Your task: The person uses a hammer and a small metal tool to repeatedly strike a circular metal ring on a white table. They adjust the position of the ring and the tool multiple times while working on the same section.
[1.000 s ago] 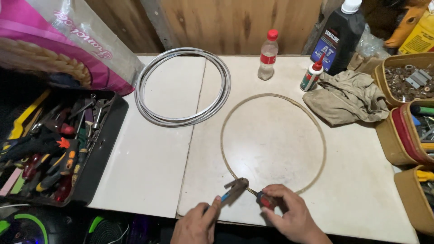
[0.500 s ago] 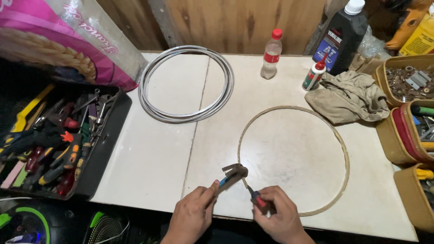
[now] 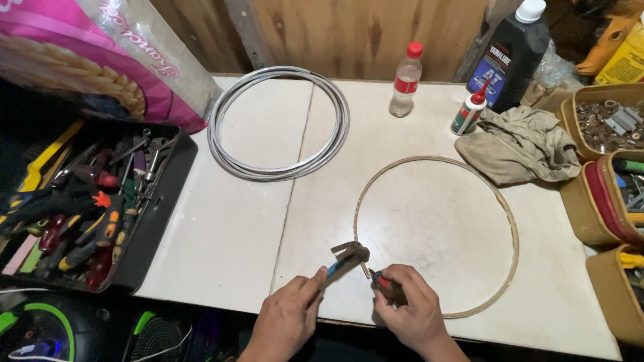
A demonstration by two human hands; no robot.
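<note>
A thin tan hoop (image 3: 500, 198) lies flat on the white table (image 3: 255, 221), right of centre. My left hand (image 3: 288, 318) grips a blue-handled plier-like tool (image 3: 343, 260) whose rusty jaws sit beside the hoop's near-left edge. My right hand (image 3: 409, 312) is closed on a red-handled tool (image 3: 381, 280), its tip pointing at the hoop close to the jaws. Both hands are at the table's front edge.
A coil of white-grey tubing (image 3: 278, 124) lies at the back left. An open tool tray (image 3: 87, 208) fills the left side under a pink bag (image 3: 100, 60). A small bottle (image 3: 406, 80), a glue bottle (image 3: 467, 110), a black oil bottle (image 3: 510, 57), a rag (image 3: 520, 144) and parts boxes (image 3: 604, 167) stand right.
The hoop now lies further right and nearer on the table. Both hands stay at its near-left edge with their tools; my right hand has closed in toward the plier jaws.
</note>
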